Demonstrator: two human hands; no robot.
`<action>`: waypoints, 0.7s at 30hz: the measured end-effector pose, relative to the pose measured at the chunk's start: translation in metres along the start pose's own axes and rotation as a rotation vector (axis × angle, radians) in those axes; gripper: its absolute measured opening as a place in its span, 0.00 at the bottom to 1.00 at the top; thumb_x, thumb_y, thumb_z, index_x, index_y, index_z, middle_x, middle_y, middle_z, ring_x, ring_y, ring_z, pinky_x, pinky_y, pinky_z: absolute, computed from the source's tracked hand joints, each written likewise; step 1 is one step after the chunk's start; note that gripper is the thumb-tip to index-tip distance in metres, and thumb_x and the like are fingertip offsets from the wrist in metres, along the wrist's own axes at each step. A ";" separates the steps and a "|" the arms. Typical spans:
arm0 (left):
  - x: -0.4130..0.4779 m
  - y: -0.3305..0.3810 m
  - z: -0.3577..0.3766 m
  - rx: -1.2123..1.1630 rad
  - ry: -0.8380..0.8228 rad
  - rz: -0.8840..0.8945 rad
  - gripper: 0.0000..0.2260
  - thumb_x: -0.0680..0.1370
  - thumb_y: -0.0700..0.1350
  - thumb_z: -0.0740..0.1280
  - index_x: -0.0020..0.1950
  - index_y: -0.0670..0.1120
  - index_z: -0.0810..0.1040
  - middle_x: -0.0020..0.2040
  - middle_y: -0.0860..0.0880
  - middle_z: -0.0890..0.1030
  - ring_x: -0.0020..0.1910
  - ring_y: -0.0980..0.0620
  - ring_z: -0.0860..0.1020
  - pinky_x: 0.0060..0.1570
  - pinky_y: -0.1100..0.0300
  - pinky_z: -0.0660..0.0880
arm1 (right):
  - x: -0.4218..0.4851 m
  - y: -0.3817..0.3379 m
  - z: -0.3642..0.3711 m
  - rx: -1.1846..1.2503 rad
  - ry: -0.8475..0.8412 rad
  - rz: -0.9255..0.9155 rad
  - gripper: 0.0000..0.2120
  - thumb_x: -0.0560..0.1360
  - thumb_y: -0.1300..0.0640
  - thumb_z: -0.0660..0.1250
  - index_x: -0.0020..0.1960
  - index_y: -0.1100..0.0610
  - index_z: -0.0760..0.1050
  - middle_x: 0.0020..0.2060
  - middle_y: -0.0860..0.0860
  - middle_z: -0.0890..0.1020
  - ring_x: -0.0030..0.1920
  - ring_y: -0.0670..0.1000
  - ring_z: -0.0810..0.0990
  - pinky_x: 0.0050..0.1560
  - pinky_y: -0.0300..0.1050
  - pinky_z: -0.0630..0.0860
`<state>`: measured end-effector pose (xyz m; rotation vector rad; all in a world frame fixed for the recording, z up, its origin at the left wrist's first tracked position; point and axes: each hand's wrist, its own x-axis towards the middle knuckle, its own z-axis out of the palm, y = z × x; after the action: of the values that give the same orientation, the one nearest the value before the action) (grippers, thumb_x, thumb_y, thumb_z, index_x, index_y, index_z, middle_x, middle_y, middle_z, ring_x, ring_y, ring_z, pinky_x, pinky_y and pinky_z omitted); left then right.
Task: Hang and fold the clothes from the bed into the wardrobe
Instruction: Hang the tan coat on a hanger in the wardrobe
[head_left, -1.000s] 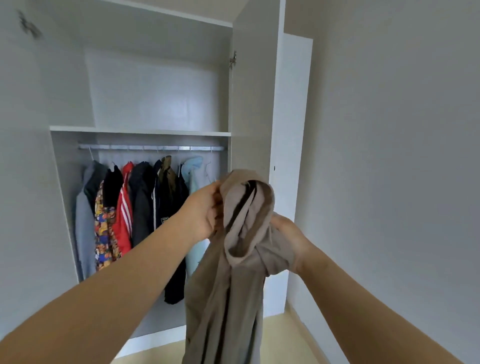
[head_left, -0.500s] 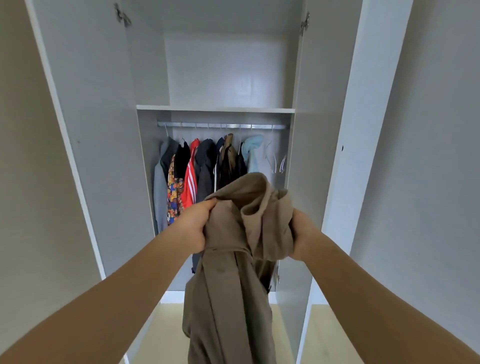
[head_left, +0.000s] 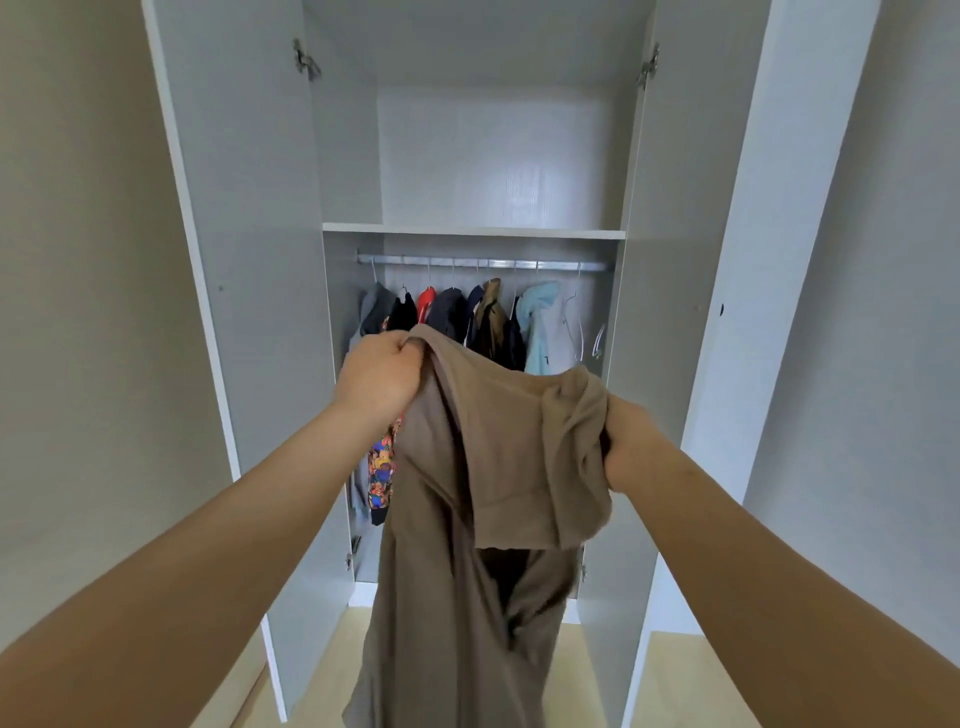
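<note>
A long brown garment (head_left: 467, 519) hangs in front of me, held up by its top edge between both hands. My left hand (head_left: 382, 376) grips its upper left corner. My right hand (head_left: 631, 441) grips a bunched fold at its upper right. Behind it stands the open white wardrobe (head_left: 249, 260), facing me squarely. Its metal rail (head_left: 483, 263) carries several hung clothes (head_left: 483, 322), grey, black, red, patterned and light blue. The garment hides the lower part of those clothes.
Both wardrobe doors stand open, the left door (head_left: 244, 312) and the right door (head_left: 670, 312) flanking the opening. A bare shelf (head_left: 472, 229) runs above the rail. Empty hangers (head_left: 584, 332) hang at the rail's right end. Light wooden floor (head_left: 675, 675) lies below.
The view has swung to face the wardrobe straight on and closer. My hands have moved apart, spreading the garment's top edge wider between them.
</note>
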<state>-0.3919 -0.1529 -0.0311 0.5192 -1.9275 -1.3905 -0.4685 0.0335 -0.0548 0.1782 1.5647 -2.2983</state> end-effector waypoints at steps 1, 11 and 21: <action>0.002 0.001 0.001 -0.050 0.007 -0.026 0.13 0.81 0.46 0.55 0.41 0.45 0.75 0.39 0.46 0.77 0.43 0.46 0.73 0.43 0.58 0.68 | -0.003 -0.006 0.002 0.053 -0.031 -0.002 0.12 0.79 0.54 0.61 0.45 0.61 0.76 0.37 0.53 0.77 0.33 0.51 0.74 0.38 0.43 0.75; -0.027 0.009 0.002 -0.501 -0.457 -0.613 0.16 0.80 0.48 0.60 0.39 0.39 0.79 0.34 0.41 0.82 0.29 0.46 0.81 0.31 0.56 0.78 | -0.002 0.001 0.007 -0.043 -0.327 -0.083 0.23 0.77 0.40 0.59 0.62 0.55 0.76 0.52 0.55 0.82 0.50 0.54 0.80 0.48 0.47 0.77; -0.005 0.034 0.005 -0.737 -0.199 -0.597 0.14 0.81 0.46 0.58 0.39 0.42 0.74 0.37 0.47 0.75 0.35 0.52 0.74 0.50 0.60 0.74 | 0.001 0.051 0.014 -0.395 -0.704 -0.077 0.29 0.65 0.47 0.72 0.64 0.51 0.71 0.56 0.51 0.79 0.53 0.50 0.80 0.48 0.43 0.78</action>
<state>-0.3899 -0.1345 -0.0014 0.6195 -1.2724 -2.4557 -0.4499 0.0037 -0.0940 -0.7173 1.5813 -1.7442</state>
